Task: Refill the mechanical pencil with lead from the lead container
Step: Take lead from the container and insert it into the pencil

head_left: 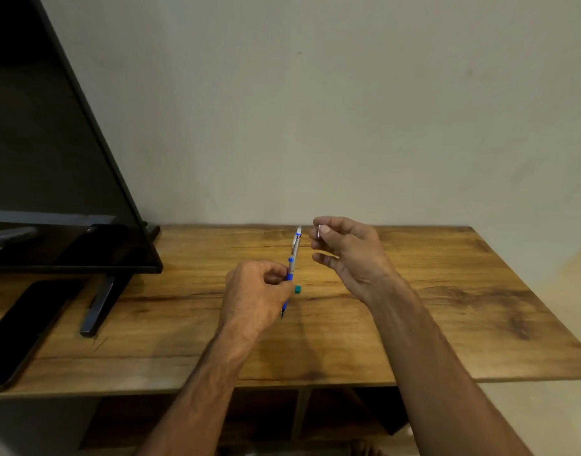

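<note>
My left hand (254, 291) grips a mechanical pencil (294, 253) by its blue lower grip, holding it almost upright above the wooden table (430, 291), tip down and silver top end up. My right hand (345, 255) hovers just right of the pencil's top, thumb and forefinger pinched on a small silvery piece (319, 231); whether it is the pencil's cap or the lead container I cannot tell. A small teal block (297, 288) lies on the table right beside my left hand, under the pencil.
A dark flat screen (52, 192) on a black stand (100, 307) fills the left side. A black phone (26, 327) lies flat at the table's left front. A pale wall rises behind the table, and open shelves sit below its front edge.
</note>
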